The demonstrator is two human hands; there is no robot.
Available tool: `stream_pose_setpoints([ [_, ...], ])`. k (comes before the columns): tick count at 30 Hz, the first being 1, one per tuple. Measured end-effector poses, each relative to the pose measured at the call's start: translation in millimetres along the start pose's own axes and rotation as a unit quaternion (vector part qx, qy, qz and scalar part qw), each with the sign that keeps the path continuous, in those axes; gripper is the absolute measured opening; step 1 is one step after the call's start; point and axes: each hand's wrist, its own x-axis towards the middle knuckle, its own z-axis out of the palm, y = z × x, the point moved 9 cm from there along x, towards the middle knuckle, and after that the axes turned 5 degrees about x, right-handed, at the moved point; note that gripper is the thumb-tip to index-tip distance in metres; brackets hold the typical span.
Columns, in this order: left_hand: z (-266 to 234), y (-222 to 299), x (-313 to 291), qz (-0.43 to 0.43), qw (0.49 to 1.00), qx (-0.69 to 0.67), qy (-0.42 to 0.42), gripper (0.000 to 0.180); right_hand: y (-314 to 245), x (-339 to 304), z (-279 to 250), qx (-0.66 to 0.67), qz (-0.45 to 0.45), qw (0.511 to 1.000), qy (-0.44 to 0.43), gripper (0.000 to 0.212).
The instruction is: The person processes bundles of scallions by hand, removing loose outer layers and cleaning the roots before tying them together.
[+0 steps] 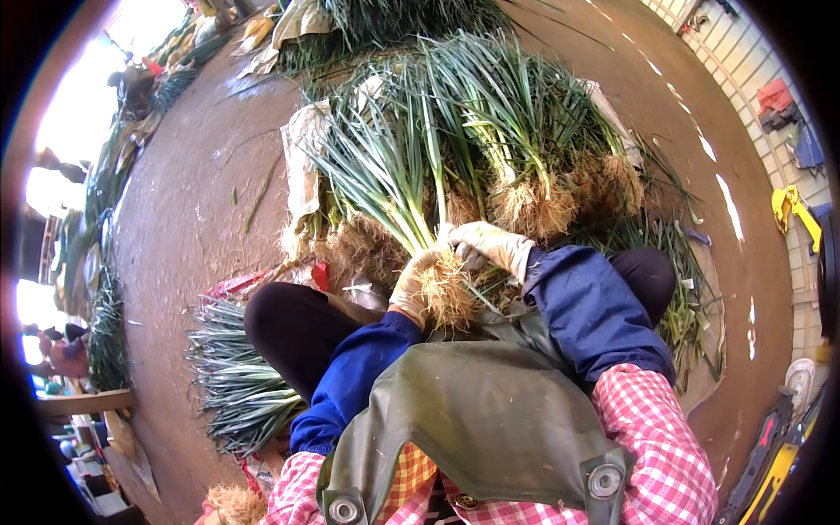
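Observation:
In my gloved left hand point(411, 287) is a small bunch of long green onions point(404, 219), gripped low on the white stalks. Their pale, bushy roots point(446, 293) hang toward me, and the leaves point away to the upper left. My gloved right hand point(494, 247) is closed at the base of the same stalks, right beside the left one; its fingertips are partly hidden. Just beyond both hands lies a big heap of green onions point(516, 114), roots facing me.
To my left, more green onions point(241, 376) lie stacked by my knee. Loose leaves point(687, 306) are strewn on the right. Another green pile point(411, 22) is at the far end of the brown floor point(201, 192). A yellow tool point(796, 214) is by the tiled wall.

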Motion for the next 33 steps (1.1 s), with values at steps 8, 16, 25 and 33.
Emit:
stream_pose_setpoints([
  [8, -4, -9, 14, -0.036, 0.999, -0.018, 0.011, 0.028, -6, 7, 3, -0.205, -0.087, 0.975, 0.012, 0.026],
  [16, 4, -12, 24, -0.029, 0.996, 0.078, 0.044, 0.032, 1, -6, 24, -0.48, -0.176, 0.857, -0.057, 0.039],
  [25, -24, -6, 32, -0.031, 0.987, 0.134, 0.078, 0.034, 44, 32, -131, -0.353, 0.086, 0.858, 0.364, 0.042],
  [33, -33, -8, 60, -0.003, 0.982, 0.154, 0.112, 0.028, 101, 75, -125, 0.081, 0.101, 0.985, 0.115, 0.022],
])
